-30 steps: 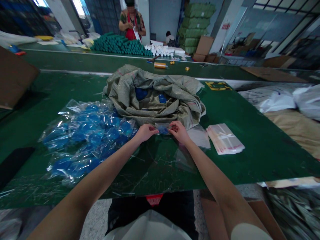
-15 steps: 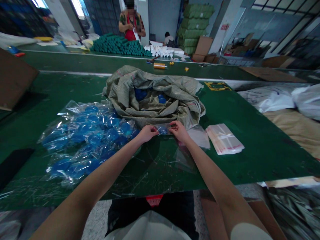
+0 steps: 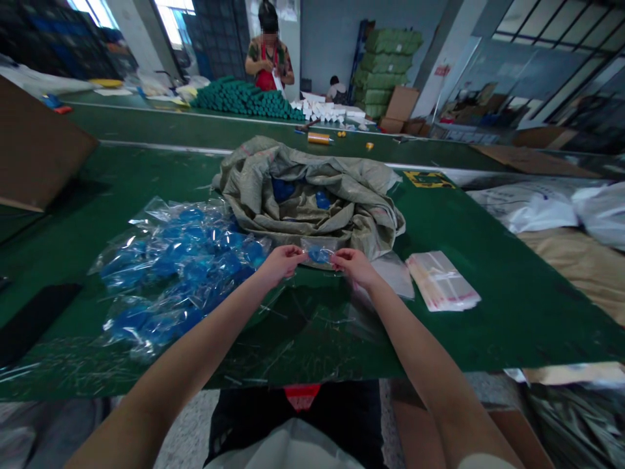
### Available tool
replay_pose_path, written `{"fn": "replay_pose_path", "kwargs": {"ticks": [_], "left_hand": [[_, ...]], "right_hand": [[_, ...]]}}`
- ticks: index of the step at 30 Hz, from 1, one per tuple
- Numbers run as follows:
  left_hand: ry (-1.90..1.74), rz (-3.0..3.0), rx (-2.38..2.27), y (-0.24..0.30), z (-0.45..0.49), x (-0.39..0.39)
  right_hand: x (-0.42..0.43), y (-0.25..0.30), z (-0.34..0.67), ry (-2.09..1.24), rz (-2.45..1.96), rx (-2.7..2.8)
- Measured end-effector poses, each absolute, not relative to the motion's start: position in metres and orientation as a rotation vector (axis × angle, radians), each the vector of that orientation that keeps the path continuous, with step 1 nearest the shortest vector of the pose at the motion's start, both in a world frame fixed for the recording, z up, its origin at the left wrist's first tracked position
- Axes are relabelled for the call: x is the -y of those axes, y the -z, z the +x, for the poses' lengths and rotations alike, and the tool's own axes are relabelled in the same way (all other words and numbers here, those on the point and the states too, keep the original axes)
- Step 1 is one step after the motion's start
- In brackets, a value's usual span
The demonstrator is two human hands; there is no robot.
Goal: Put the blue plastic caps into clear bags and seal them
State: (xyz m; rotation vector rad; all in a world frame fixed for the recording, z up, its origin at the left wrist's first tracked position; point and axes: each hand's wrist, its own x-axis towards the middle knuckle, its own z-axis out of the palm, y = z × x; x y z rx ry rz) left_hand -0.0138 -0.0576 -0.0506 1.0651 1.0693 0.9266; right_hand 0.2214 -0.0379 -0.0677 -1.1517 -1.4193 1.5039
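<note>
My left hand (image 3: 279,262) and my right hand (image 3: 355,266) pinch the two ends of a small clear bag (image 3: 319,252) with a blue piece inside, just above the green table (image 3: 512,306). Directly behind it lies an open grey woven sack (image 3: 312,195) with more blue pieces showing in its mouth. To the left a heap of bagged blue pieces (image 3: 180,260) spreads over the table. A stack of flat clear bags (image 3: 442,281) lies to the right of my right hand, and loose clear bags (image 3: 395,273) rest beside my right wrist.
Brown cardboard (image 3: 34,150) leans at the far left. White and tan sacks (image 3: 551,208) lie at the right. On the far table are green rolls (image 3: 244,101), white boxes (image 3: 327,111) and a tape roll (image 3: 318,138), with a person (image 3: 269,55) standing behind them.
My hands stay on the small bag, its ends pinched slightly lower. The view has tilted a little, so everything sits lower in the picture.
</note>
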Motion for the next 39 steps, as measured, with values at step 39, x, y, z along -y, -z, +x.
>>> {"fn": "replay_pose_path", "kwargs": {"ticks": [39], "left_hand": [[-0.121,2.236,-1.712,0.022,-0.035,0.045]], "right_hand": [[-0.181,0.038,0.16,-0.129,-1.57,2.054]]}}
